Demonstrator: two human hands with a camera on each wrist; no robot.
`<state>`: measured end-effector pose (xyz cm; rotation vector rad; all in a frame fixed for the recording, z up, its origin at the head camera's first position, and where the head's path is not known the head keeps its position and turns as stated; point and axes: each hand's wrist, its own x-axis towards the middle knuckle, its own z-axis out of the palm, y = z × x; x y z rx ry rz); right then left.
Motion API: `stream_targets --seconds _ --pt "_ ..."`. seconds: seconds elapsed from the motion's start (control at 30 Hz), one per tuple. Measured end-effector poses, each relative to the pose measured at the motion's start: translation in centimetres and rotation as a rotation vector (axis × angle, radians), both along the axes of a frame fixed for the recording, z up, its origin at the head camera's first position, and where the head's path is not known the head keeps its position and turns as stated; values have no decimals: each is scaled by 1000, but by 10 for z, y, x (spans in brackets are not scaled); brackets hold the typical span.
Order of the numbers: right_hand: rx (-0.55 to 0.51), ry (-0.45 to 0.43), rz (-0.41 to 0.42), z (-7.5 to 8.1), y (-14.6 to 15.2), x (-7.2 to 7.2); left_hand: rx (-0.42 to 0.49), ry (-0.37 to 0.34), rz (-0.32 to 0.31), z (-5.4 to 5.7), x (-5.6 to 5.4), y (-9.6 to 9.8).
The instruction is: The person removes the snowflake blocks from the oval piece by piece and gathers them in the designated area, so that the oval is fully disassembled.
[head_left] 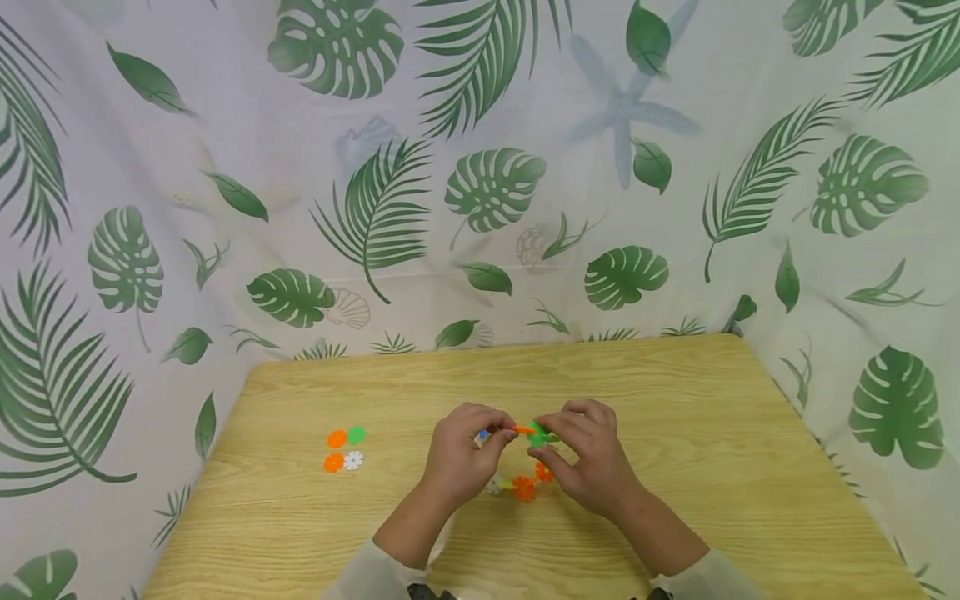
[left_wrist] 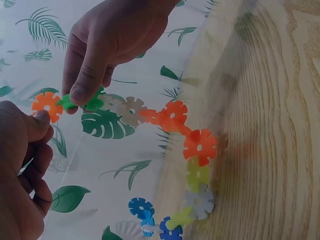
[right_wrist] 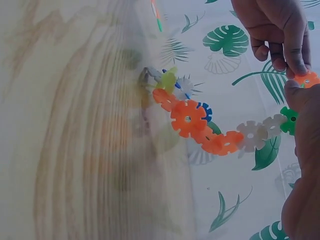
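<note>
My left hand [head_left: 467, 450] pinches an orange notched flower disc [left_wrist: 45, 100] between thumb and fingertips, its face seen flat in the left wrist view. Facing it, my right hand [head_left: 592, 458] pinches green notched discs [left_wrist: 94, 104] at one end of a chain. The orange disc's edge meets the green one between the two hands. From there the chain hangs in a curve: white discs [right_wrist: 251, 135], orange discs [right_wrist: 188, 118], a yellow disc [left_wrist: 198, 175], another white disc [left_wrist: 200, 201] and several blue discs [left_wrist: 140, 206] at the far end. My right fingers partly cover the green pieces.
On the left of the wooden table [head_left: 247, 517] lie loose discs in a small group: a green disc [head_left: 356, 434], a white disc [head_left: 353, 460], an upper orange disc [head_left: 337, 438] and a lower orange disc [head_left: 333, 462]. A leaf-print cloth [head_left: 420, 308] encloses the back and sides.
</note>
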<state>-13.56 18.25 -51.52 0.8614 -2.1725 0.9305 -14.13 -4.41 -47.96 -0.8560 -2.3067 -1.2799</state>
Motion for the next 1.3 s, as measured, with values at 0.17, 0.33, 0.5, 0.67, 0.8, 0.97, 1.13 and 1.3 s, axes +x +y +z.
stream_targets --seconds 0.17,0.33,0.5,0.67,0.8,0.97,1.13,1.3 --pt "20 5 -5 3 0 -2 48 -36 30 0 0 -5" --pt "33 -44 -41 2 13 -1 146 -76 135 11 -7 -28" --pt "36 -60 -50 1 22 -2 223 -168 241 18 -18 -64" --pt "46 -55 -46 0 23 0 253 -278 389 5 -17 -106" --pt "53 -48 -41 1 24 1 209 -343 503 -6 -14 -141" --pt "62 -32 -36 2 24 2 155 -442 614 -16 -12 -176" --pt "65 -13 -33 2 24 2 124 -480 686 -26 -14 -201" --pt "77 -16 -34 2 25 1 104 -527 743 -35 -16 -219"
